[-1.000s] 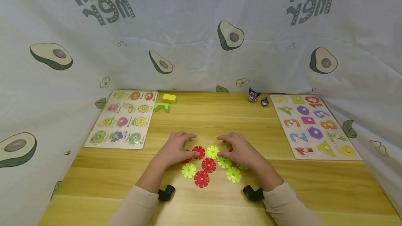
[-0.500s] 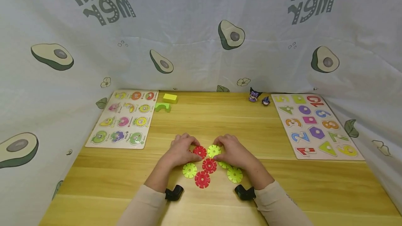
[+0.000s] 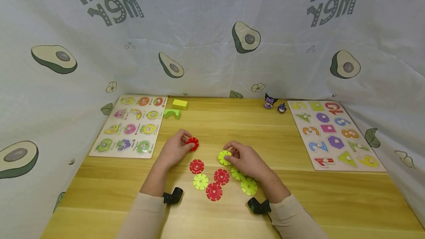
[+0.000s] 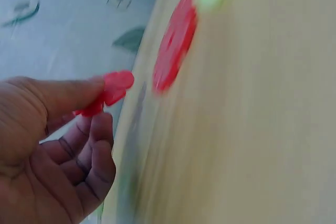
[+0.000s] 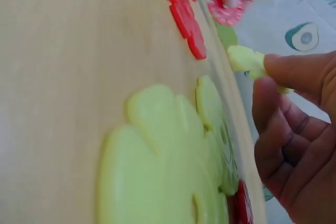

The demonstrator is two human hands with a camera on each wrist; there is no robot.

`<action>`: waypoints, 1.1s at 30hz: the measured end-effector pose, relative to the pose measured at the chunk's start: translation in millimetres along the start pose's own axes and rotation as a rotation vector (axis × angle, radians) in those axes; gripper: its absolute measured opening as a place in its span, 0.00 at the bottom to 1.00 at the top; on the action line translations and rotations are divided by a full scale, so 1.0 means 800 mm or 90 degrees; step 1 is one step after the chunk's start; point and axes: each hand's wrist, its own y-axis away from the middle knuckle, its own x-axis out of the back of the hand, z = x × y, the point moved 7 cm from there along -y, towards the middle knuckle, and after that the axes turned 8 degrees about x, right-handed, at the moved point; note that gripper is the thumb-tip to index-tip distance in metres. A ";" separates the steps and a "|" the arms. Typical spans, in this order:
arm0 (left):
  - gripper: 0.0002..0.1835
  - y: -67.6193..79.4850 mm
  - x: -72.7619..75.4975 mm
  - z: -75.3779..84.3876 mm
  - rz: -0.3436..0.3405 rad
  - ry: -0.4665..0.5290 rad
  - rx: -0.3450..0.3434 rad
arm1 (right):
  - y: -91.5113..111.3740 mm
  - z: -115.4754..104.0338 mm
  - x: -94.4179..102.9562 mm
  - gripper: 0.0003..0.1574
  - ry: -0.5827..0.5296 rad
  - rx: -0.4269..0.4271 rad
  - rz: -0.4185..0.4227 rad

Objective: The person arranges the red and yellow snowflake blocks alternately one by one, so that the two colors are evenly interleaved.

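My left hand [image 3: 173,149] pinches a red notched plastic disc [image 3: 193,144] between thumb and fingers, above the wooden table. In the left wrist view, this red disc [image 4: 118,81] sticks out past the thumb tip. My right hand [image 3: 248,160] pinches a yellow-green notched disc [image 3: 223,158], seen edge-on in the right wrist view [image 5: 247,59]. Between and below the hands lie a red disc [image 3: 197,166], a yellow-green disc [image 3: 200,182] and two more red discs. Other yellow-green discs [image 3: 249,186] lie under and beside my right wrist, partly covered by the hand.
A fruit puzzle board [image 3: 127,126] lies at the left, a number puzzle board [image 3: 335,135] at the right. A yellow block [image 3: 180,104], a green arch block [image 3: 172,113] and two small figurines [image 3: 269,101] stand near the back edge, before a patterned curtain [image 3: 206,28].
Both hands closed in on the discs. The left hand then moved left and away from me with a red disc. The right hand now holds a yellow-green disc, close to where that disc lay.
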 end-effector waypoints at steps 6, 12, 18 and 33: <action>0.18 -0.013 0.041 -0.041 0.044 0.081 0.091 | -0.004 -0.007 -0.009 0.17 -0.109 -0.009 0.011; 0.19 -0.021 0.057 -0.061 0.089 0.134 0.132 | -0.014 -0.022 -0.020 0.18 -0.162 0.001 0.017; 0.25 -0.025 0.059 -0.064 0.121 0.071 0.124 | -0.031 -0.043 -0.029 0.21 -0.118 0.026 0.013; 0.27 -0.023 0.058 -0.057 0.159 -0.068 0.088 | -0.111 -0.081 -0.063 0.20 -0.106 0.004 -0.003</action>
